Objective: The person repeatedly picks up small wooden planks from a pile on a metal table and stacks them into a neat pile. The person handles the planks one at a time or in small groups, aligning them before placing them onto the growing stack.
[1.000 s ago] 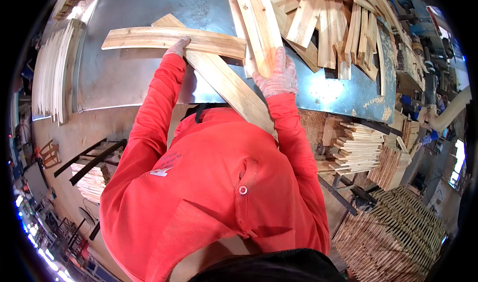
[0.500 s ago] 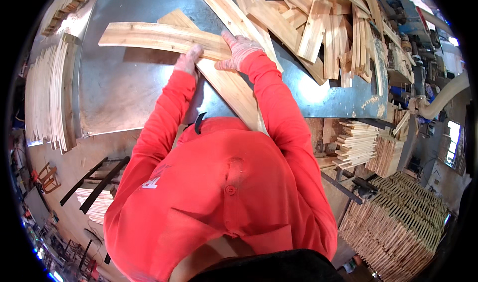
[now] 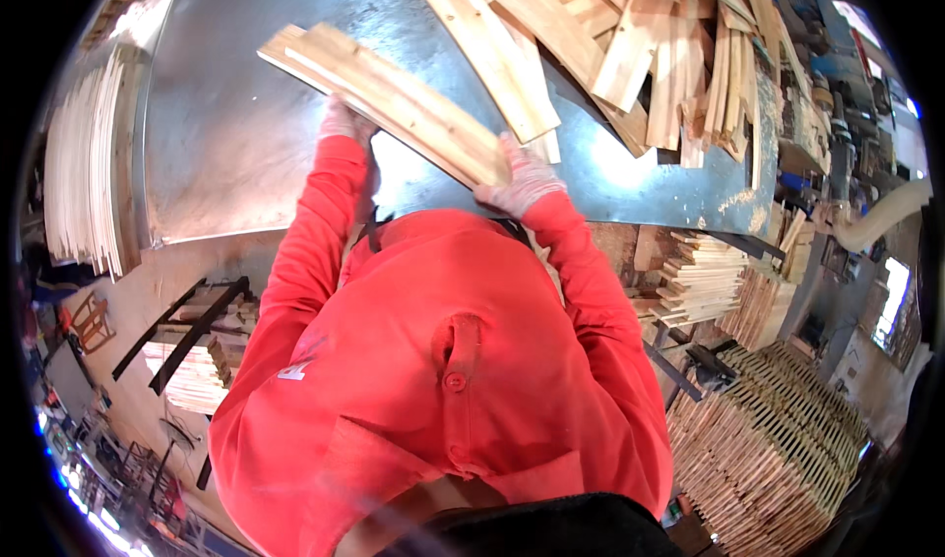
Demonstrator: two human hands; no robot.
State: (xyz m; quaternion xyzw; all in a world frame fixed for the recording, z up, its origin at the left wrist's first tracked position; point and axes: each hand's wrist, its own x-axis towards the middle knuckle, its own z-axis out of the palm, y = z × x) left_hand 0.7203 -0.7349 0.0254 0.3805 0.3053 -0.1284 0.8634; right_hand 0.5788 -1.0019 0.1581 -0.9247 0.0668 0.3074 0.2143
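A small stack of pale wooden slats (image 3: 389,99) is lifted off the grey metal table (image 3: 236,154) and held slanting from upper left to lower right. My left hand (image 3: 345,122), in a light work glove, grips the stack's underside near its left part. My right hand (image 3: 522,178), gloved too, holds the stack's lower right end. Both red sleeves reach up from my red jacket.
A loose heap of wooden slats (image 3: 640,45) covers the table's far right. Upright slats (image 3: 84,173) stand beside the table's left edge. Stacked slats (image 3: 704,281) and a large criss-cross pile (image 3: 773,449) sit at the right. A dark metal frame (image 3: 182,336) stands lower left.
The slats that lay flat on the table under both hands are gathered into one stack and lifted. My right hand moved from the heap down to the stack's right end.
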